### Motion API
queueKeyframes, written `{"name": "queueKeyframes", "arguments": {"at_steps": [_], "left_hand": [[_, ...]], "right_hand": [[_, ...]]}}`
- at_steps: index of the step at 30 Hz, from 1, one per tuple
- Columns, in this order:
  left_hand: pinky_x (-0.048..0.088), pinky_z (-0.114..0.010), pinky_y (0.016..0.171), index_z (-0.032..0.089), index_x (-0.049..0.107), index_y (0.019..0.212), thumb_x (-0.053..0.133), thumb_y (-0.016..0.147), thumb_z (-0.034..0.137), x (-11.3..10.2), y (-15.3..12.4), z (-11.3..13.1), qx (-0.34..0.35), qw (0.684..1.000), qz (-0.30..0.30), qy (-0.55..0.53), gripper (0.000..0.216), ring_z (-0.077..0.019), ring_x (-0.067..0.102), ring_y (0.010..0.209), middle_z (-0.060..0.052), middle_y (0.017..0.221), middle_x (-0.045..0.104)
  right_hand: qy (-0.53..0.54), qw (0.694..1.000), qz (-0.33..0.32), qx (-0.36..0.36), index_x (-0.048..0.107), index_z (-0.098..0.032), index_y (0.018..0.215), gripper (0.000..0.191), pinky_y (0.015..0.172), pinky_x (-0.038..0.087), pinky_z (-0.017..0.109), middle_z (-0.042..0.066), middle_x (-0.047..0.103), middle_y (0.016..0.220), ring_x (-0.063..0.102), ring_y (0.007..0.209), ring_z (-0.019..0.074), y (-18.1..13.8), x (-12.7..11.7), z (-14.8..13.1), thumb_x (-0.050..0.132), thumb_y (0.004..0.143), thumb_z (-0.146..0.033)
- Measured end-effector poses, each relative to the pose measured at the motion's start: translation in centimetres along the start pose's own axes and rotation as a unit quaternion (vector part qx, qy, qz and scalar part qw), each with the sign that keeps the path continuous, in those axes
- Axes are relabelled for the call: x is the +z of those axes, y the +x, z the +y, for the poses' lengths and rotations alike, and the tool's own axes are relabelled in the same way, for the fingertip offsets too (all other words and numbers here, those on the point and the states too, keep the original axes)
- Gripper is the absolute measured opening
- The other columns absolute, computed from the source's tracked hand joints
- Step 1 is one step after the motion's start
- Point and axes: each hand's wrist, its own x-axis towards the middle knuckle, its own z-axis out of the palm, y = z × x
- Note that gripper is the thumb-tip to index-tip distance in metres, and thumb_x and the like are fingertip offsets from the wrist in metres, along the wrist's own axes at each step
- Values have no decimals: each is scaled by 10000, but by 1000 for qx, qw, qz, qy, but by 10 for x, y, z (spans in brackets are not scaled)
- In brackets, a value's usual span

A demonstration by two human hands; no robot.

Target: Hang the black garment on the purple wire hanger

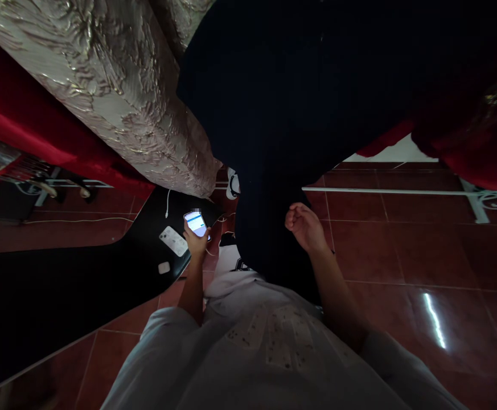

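Note:
My left hand (196, 245) is wrapped around a smartphone (196, 224) with a lit blue and white screen, held by the edge of the black table (141, 228). Close beside it on the table lies a second phone (173, 241), pale and back side up. A small white case (163, 267) rests a little nearer to me. My right hand (305, 228) is raised in front of dark navy cloth (274, 114), palm partly turned up and fingers curled in. Nothing shows in its fingers.
Textured beige fabric (115, 85) and red cloth (38, 119) hang at the left. A white cable end (167, 205) lies on the table. A white metal rail (385, 192) runs low at the right over red floor tiles (402, 250). A white shoe (231, 183) shows behind the navy cloth.

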Motion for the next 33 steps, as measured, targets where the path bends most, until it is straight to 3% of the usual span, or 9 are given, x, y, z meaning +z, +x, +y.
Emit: {"name": "queueKeyframes", "arguments": {"at_steps": [5,12,22,33], "left_hand": [[461,-465,1119,153,109,1619,648,970,471,3,7,3,-25,999,23,-10,902,-366,512,1391,-241,1552,399],[478,-534,1090,138,158,1606,637,964,468,6,12,6,-61,998,27,-10,866,-412,549,1350,-254,1549,418],[470,-440,1122,112,256,1548,621,953,326,8,18,-3,-63,998,15,-14,730,-324,553,1359,-229,1533,438],[487,-497,1078,119,375,1480,678,948,415,7,20,3,-91,996,9,0,680,-371,583,1299,-222,1442,498]], "right_hand": [[-1,1000,-1,-3,659,-197,909,151,509,417,232,0,598,681,535,563,104,0,0,0,676,845,-332],[4,1000,0,1,652,-197,912,155,514,411,236,3,600,681,531,565,107,0,-2,1,681,846,-333],[4,1000,-1,-2,656,-205,909,140,512,408,236,4,601,685,527,571,109,0,-2,1,670,856,-333],[14,1000,0,-2,668,-192,899,120,509,416,231,8,604,679,534,567,107,-1,0,0,656,863,-306]]}}
